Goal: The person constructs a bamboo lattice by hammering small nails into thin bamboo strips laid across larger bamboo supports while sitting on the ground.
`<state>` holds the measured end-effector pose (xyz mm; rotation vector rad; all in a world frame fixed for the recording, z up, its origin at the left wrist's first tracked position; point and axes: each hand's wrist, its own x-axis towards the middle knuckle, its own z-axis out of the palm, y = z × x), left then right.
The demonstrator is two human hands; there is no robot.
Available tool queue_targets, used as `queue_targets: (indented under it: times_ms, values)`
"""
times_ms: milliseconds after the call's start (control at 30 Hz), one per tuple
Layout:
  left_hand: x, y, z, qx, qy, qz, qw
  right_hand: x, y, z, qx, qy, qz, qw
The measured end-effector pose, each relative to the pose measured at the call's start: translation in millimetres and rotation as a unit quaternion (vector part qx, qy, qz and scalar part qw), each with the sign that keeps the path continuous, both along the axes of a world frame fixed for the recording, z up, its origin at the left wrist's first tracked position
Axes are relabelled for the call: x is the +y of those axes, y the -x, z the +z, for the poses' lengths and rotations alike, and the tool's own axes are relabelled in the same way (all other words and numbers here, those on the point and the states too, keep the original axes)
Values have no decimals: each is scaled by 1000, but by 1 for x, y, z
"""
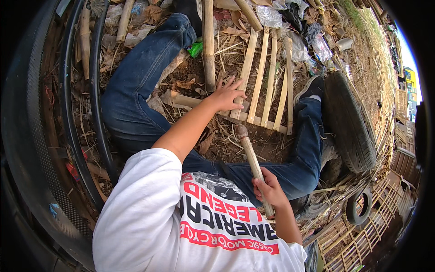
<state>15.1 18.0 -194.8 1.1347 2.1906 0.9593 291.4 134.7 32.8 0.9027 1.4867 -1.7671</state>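
Observation:
My left hand [228, 96] lies with fingers spread on the near end of the leftmost bamboo slat. That slat belongs to a bamboo slat frame [256, 86] on the ground between my legs, its thin strips fanning out from a crosspiece at the near side. My right hand [270, 187] is wrapped round the wooden handle of a hammer [252, 156], close to my right thigh. The hammer's rusty brown head points away from me, apart from the frame. A thicker bamboo pole [208, 45] stands just beyond my left hand.
A large tire [349, 122] rests beside my right foot, with a smaller tire [359, 206] nearer. Black metal tubes [96, 99] run along the left. Plastic scraps [299, 47] and dry leaves litter the dirt. A bamboo lattice [358, 238] lies at the lower right.

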Motion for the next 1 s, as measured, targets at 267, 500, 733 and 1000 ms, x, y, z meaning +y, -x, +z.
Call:
queue_targets:
  times_ms: [267, 500, 733, 1000]
  values:
    - [-1, 4, 9, 6, 1, 8, 1000, -15, 41, -32, 115, -37, -47, 992]
    - [0, 2, -1, -11, -10, 18, 1000, -20, 45, -52, 94, -43, -25, 994]
    - [-1, 2, 1, -10, -11, 20, 1000, -30, 50, -47, 112, -51, -14, 992]
    - [2, 0, -3, 4, -8, 12, 1000, -32, 38, -45, 79, -69, 12, 994]
